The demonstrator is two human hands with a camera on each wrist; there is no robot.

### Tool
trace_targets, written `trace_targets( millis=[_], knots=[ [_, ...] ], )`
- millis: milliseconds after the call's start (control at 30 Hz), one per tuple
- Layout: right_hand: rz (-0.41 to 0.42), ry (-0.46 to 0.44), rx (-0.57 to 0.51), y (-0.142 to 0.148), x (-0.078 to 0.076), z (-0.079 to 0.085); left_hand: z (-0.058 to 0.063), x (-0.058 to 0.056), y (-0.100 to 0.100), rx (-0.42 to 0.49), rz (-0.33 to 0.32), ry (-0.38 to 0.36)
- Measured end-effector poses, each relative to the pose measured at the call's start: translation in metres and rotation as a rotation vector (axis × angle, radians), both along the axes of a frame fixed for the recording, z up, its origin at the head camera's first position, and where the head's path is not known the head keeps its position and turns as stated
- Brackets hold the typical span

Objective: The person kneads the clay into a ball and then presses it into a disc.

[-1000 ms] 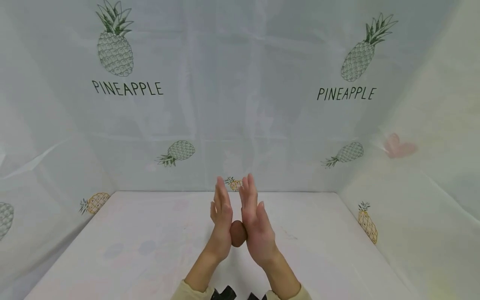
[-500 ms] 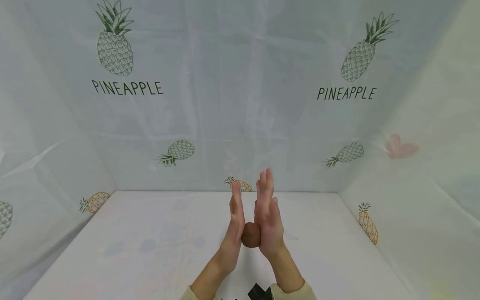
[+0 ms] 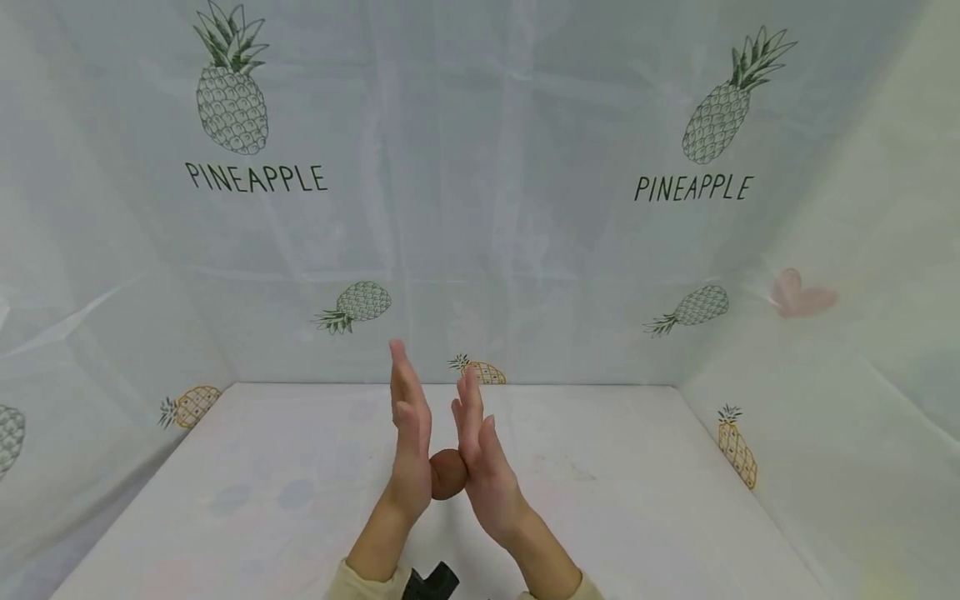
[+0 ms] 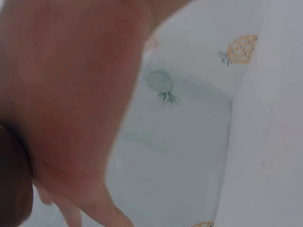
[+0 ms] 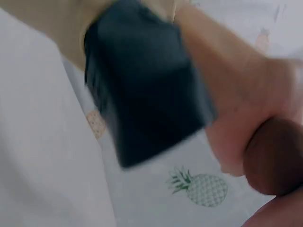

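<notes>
A rounded brown lump [image 3: 448, 475], smooth like clay or dough, is held between the two palms above the white table. My left hand [image 3: 411, 437] presses it from the left, fingers straight and pointing up and away. From the right side my right hand [image 3: 489, 475] presses flat against it, its fingers extended too. The left fingertips reach farther forward than the right ones. In the left wrist view the brown lump [image 4: 13, 182] shows at the lower left edge beside a palm. In the right wrist view the lump [image 5: 277, 158] sits against the skin of both hands.
The white table [image 3: 637, 500] extends below the hands. Pale sheeting with pineapple prints [image 3: 450, 208] hangs behind it and along both sides. A black device [image 3: 433, 581] is on the left wrist by the beige sleeve [image 3: 367, 583].
Both hands shifted right, then back left with the lump between them. The palms have slid against each other: the left is now farther forward, the right farther back. The lump's outline has changed.
</notes>
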State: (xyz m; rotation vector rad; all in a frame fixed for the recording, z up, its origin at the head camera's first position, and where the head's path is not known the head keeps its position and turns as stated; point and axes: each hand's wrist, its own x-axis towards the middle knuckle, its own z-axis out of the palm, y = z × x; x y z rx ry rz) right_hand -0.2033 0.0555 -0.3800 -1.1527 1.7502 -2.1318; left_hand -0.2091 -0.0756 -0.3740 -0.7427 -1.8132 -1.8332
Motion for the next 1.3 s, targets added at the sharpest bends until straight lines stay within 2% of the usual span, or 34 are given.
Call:
trace_targets(
  millis=[67, 133, 233, 367, 467, 600, 733, 800, 933, 1100, 1300],
  knots=[
    [-0.002, 0.011, -0.005, 0.000, 0.005, 0.004, -0.001, -0.004, -0.002, -0.010, 0.063, -0.017],
    [-0.019, 0.037, -0.022, 0.001, 0.009, 0.009, -0.004, -0.007, -0.002, -0.030, 0.097, -0.036],
    [-0.055, 0.062, -0.058, 0.005, 0.011, 0.013, -0.010, -0.010, 0.007, -0.042, 0.091, -0.065],
    [-0.095, 0.082, -0.107, 0.015, 0.007, 0.016, -0.016, -0.003, 0.025, -0.049, 0.002, -0.116],
    [-0.136, 0.109, -0.127, 0.022, 0.002, 0.018, -0.015, 0.006, 0.035, -0.061, -0.085, -0.141],
    [-0.165, 0.097, -0.118, 0.025, -0.006, 0.014, -0.011, 0.015, 0.038, -0.051, -0.183, -0.102],
    [-0.191, 0.055, -0.062, 0.018, -0.013, 0.004, -0.006, 0.019, 0.034, -0.009, -0.220, -0.020],
    [-0.206, 0.040, -0.030, 0.014, -0.014, 0.000, -0.004, 0.019, 0.031, 0.013, -0.211, 0.007],
    [-0.221, 0.000, 0.040, 0.006, -0.012, -0.005, -0.002, 0.016, 0.027, 0.056, -0.143, 0.014],
    [-0.181, -0.033, 0.139, 0.003, -0.006, -0.003, -0.001, 0.008, 0.018, 0.061, -0.072, 0.001],
    [-0.107, -0.003, 0.098, 0.003, -0.002, 0.001, -0.002, 0.003, 0.013, 0.005, -0.014, -0.045]
  ],
)
